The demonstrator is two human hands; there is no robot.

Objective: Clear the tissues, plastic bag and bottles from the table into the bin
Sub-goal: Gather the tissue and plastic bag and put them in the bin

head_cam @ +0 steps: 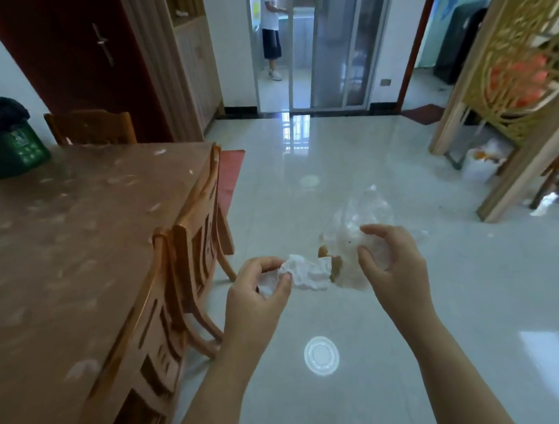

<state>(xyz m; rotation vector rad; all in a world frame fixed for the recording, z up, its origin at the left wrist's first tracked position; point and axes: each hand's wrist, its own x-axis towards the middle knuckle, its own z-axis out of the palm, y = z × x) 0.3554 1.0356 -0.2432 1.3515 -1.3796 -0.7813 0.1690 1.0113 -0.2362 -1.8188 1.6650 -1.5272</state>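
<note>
— So, what's in each hand?
— Left hand (259,286) pinches the crumpled tissue (306,273); right hand (392,261) grips the plastic bag (358,221), out over the floor.
— Best way on?
— Keep both grips tight, turn toward the green bin (13,149) on the table (80,236).

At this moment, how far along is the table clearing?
Done: the table shows no bottles or bag in view, only small white scraps. In hand: the left hand grips a crumpled tissue; the right hand holds the clear plastic bag. Left: carrying both to the green bin on the table's far corner.
</note>
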